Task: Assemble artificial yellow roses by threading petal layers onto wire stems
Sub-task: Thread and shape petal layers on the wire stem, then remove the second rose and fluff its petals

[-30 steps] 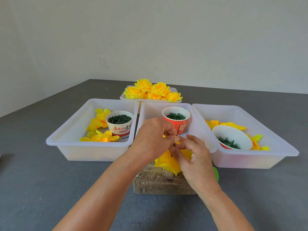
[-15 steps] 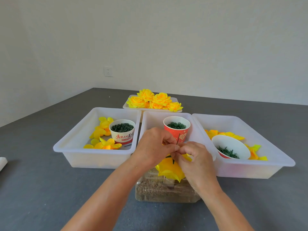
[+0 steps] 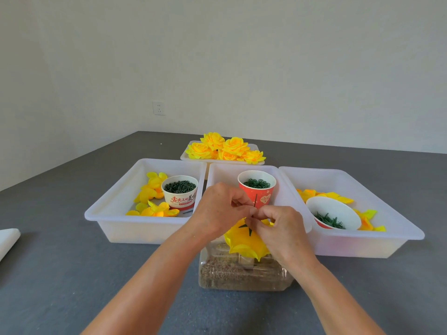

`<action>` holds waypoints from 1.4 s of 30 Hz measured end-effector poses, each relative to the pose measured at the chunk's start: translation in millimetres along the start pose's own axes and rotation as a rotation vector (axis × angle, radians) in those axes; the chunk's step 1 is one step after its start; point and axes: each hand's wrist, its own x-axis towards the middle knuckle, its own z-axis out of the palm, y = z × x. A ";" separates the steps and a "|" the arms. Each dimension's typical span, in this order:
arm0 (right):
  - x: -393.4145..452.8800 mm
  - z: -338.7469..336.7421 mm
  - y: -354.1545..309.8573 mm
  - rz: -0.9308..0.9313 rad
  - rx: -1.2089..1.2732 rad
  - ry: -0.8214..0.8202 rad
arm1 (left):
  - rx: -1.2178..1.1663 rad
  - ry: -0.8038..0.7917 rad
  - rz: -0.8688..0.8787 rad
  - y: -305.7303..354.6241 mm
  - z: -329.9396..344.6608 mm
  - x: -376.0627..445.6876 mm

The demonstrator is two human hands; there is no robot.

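Note:
A thin dark wire stem [image 3: 255, 199] stands upright at the centre, with a yellow petal layer [image 3: 244, 240] threaded on it and a green star-shaped piece on top of the petals. My left hand [image 3: 221, 207] and my right hand [image 3: 275, 226] meet at the stem just above the petals, fingertips pinching there. What exactly sits between the fingertips is hidden. Below the petals stands a clear plastic box [image 3: 242, 274] filled with brown grainy material.
Three white bins stand behind: the left bin [image 3: 113, 211] holds yellow petals and a white cup of green parts [image 3: 179, 192], the middle one a red cup [image 3: 257, 187], the right bin [image 3: 387, 213] petals and a tipped bowl [image 3: 331, 215]. Finished yellow roses [image 3: 223, 149] lie on a far tray.
The camera has tilted upward, so everything sits lower in view. My hands have stayed together at the stem, and the green star piece on the petals now shows.

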 end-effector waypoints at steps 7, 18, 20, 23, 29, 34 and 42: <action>4.1 -2.2 -2.8 -0.008 0.016 0.004 | 0.008 0.029 -0.010 -0.9 -4.2 -2.3; 24.5 -21.3 -16.3 -0.031 0.129 0.104 | -0.064 0.211 -0.038 -12.3 -14.6 1.2; 27.3 -23.4 -18.7 -0.037 0.135 0.102 | -0.075 0.230 -0.053 -15.1 -13.9 2.7; 28.9 -24.2 -20.5 -0.042 0.136 0.097 | -0.088 0.229 -0.060 -17.7 -12.3 2.9; 35.5 -29.8 -26.4 -0.090 0.121 0.127 | -0.070 0.242 -0.110 -24.0 -10.9 2.0; 44.6 -33.3 -25.0 -0.060 0.188 0.153 | -0.115 0.233 -0.192 -30.0 -7.0 -0.4; 47.9 -36.4 -15.4 0.119 0.384 0.196 | -0.191 -0.012 -0.221 -24.0 7.0 -8.1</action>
